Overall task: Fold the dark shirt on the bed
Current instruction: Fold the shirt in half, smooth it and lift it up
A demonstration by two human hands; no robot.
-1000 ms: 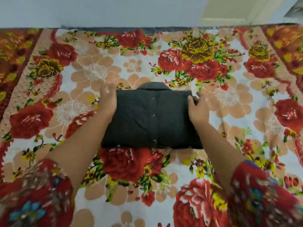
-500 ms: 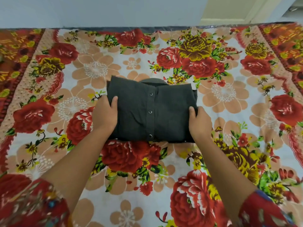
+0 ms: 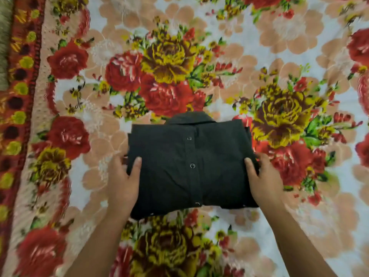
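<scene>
The dark shirt [image 3: 189, 166] is folded into a compact rectangle, button placket up and collar at the far edge, over the flowered bedspread [image 3: 179, 66]. My left hand [image 3: 123, 180] grips its left side, thumb on top and fingers tucked under the cloth. My right hand [image 3: 261, 180] grips the right side the same way. Whether the shirt is lifted a little off the bed or rests on it I cannot tell.
The bedspread's red and yellow patterned border [image 3: 20, 116] runs down the left, with a grey-green strip [image 3: 4, 37] beyond it at the top left corner. Flowered cloth fills the view on every side of the shirt.
My hands slid from the shirt's far corners down to the middle of its sides and took hold with thumbs on top. The camera tipped downward, so the wall dropped out of view.
</scene>
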